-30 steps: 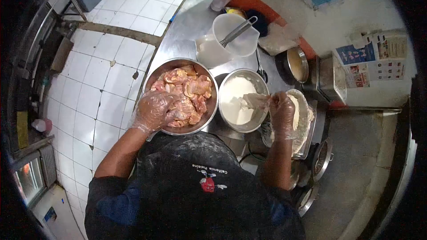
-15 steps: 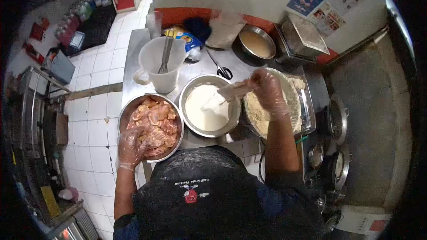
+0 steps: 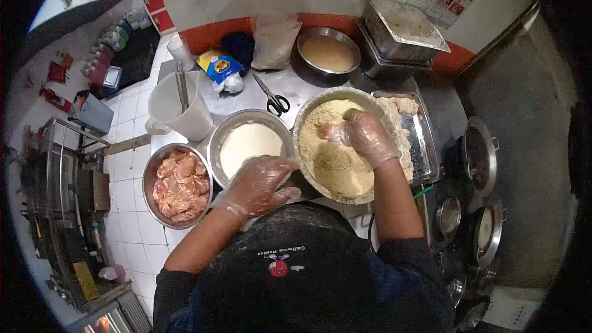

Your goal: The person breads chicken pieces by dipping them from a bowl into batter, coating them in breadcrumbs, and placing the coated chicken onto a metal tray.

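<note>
My left hand (image 3: 262, 185), in a clear plastic glove, is over the near edge of the bowl of white batter (image 3: 251, 143), fingers apart and holding nothing. My gloved right hand (image 3: 370, 137) is inside the large bowl of pale breading flour (image 3: 339, 169), its fingers closed on a piece of chicken (image 3: 336, 132) that lies on the flour. A steel bowl of raw chicken (image 3: 180, 186) stands at the left with no hand in it. Coated pieces (image 3: 405, 108) lie in a metal tray (image 3: 425, 148) to the right of the flour bowl.
Behind the bowls are a plastic jug (image 3: 191, 111) with a whisk, scissors (image 3: 273, 95), a blue-and-yellow packet (image 3: 220, 68), a bag of flour (image 3: 274, 40), a bowl of tan liquid (image 3: 328, 54) and stacked metal containers (image 3: 404, 24). Pans and strainers (image 3: 448, 216) are at the right.
My left hand has left the raw chicken and moved right to the batter bowl. My right hand has carried the chicken piece from above the batter into the flour. The view has shifted.
</note>
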Demonstrator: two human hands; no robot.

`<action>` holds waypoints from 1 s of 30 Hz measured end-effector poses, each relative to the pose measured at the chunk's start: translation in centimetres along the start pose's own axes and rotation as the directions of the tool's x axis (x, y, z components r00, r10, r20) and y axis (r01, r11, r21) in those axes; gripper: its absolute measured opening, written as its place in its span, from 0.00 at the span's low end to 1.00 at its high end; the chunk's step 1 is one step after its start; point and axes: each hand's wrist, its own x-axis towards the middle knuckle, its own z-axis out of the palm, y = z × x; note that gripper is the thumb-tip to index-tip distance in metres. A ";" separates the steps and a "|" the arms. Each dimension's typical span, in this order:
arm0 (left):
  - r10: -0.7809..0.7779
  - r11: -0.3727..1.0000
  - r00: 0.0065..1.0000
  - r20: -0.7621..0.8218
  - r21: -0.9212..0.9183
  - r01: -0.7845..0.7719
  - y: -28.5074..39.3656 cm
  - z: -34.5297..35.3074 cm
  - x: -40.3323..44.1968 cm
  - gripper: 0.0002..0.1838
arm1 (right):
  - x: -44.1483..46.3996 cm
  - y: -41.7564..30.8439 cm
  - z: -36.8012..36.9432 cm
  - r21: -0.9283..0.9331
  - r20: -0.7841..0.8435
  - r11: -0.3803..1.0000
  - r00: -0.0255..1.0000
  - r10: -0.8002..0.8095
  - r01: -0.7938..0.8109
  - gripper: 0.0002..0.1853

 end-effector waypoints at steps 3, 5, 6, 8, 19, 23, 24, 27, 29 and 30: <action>-0.078 0.992 0.988 0.135 0.105 0.064 3.7 4.8 5.1 0.40 | -2.7 4.1 -0.7 -0.128 0.264 0.979 0.946 0.189 -0.160 0.34; -0.103 0.982 0.991 0.087 0.170 0.088 5.4 8.7 7.9 0.46 | -4.2 5.3 -0.6 -0.253 0.433 0.944 0.848 0.307 -0.213 0.52; -0.246 0.946 0.942 0.229 0.267 0.183 6.1 10.0 9.6 0.52 | -4.6 5.0 -0.4 -0.351 0.489 0.924 0.812 0.318 -0.151 0.64; -0.398 0.891 0.847 0.353 0.368 0.266 7.1 11.4 11.5 0.58 | -5.5 5.7 0.6 -0.440 0.550 0.895 0.767 0.330 -0.069 0.76; -0.664 0.737 0.715 0.219 0.355 0.575 5.9 16.3 14.7 0.57 | -4.6 9.5 6.5 -0.226 0.465 0.931 0.808 0.361 -0.286 0.82; -0.695 0.719 0.694 0.187 0.189 0.669 6.4 15.2 14.8 0.56 | -3.7 11.4 7.7 -0.027 0.464 0.919 0.809 0.360 -0.394 0.73; -0.700 0.714 0.690 0.183 0.190 0.674 6.2 15.1 14.9 0.56 | -3.5 11.9 7.9 0.079 0.481 0.905 0.811 0.333 -0.419 0.71; -0.716 0.682 0.643 0.271 0.076 0.727 5.4 15.5 15.5 0.57 | -3.8 12.5 8.2 0.300 0.432 0.846 0.853 0.291 -0.441 0.58; -0.719 0.676 0.638 0.274 0.067 0.733 4.9 16.0 15.6 0.60 | -3.7 12.4 7.9 0.317 0.448 0.837 0.848 0.282 -0.446 0.55; -0.722 0.674 0.637 0.270 0.066 0.736 4.4 16.3 15.4 0.60 | -3.7 12.3 7.9 0.333 0.466 0.826 0.841 0.274 -0.454 0.52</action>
